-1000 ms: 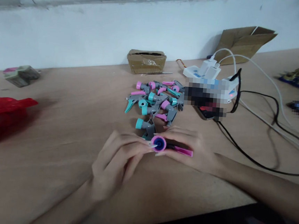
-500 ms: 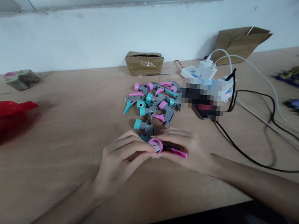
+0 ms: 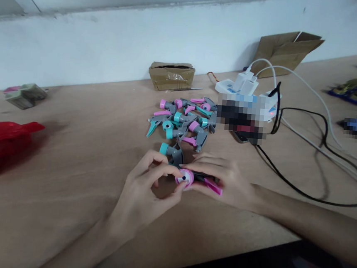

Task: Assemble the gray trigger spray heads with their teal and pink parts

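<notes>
A grey trigger sprayer head with a pink collar and pink lever (image 3: 214, 186) lies in my right hand (image 3: 225, 173), whose fingers wrap round its body. The collar's open end faces me, showing a white inside with a dark spot at its centre. My left hand (image 3: 148, 190) has the index finger and thumb closed on the collar's near end. Just beyond my fingers lies a sprayer head with a teal collar (image 3: 164, 148). Behind it is a loose pile of grey sprayer heads (image 3: 184, 120) with pink or teal parts.
A small cardboard box (image 3: 171, 77) and a larger open one (image 3: 285, 53) stand by the wall. A power strip (image 3: 228, 87) with white chargers and a looping black cable (image 3: 298, 190) are at right. A red plastic bag (image 3: 4, 143) lies at left.
My left index finger has lifted and bent, and its fingers have spread wider at the collar. More of the collar's white inside shows. My right hand keeps its hold on the sprayer head.
</notes>
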Demonstrator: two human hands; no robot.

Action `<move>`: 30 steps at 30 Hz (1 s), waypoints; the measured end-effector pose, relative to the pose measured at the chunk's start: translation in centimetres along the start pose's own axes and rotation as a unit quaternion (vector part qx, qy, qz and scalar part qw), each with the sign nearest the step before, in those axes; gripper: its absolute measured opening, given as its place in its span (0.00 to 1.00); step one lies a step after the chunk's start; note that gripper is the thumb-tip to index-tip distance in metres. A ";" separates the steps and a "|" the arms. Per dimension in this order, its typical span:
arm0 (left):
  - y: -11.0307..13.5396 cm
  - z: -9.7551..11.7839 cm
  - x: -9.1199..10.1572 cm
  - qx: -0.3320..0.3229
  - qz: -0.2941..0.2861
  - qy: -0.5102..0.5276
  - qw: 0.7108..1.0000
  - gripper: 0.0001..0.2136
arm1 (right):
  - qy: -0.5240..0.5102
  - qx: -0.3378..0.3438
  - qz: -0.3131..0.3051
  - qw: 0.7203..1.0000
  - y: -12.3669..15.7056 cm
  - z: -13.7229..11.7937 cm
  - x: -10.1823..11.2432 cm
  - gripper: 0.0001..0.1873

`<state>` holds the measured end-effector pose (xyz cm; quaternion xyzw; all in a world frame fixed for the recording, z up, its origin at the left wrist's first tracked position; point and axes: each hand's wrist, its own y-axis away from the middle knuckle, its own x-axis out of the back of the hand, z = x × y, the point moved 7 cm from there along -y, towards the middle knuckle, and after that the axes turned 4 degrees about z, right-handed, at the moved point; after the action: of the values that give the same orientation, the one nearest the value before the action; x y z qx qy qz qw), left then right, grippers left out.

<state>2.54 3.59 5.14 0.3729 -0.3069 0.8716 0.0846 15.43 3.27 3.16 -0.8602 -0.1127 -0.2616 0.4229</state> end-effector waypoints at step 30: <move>0.7 -0.9 -1.0 0.073 -0.037 -0.007 0.997 0.02 | 0.033 0.035 0.014 0.999 0.5 0.3 -0.4 0.19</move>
<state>2.44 3.66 3.64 0.3952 -0.2293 0.8853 0.0871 15.38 3.19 2.44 -0.8373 -0.0959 -0.2800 0.4597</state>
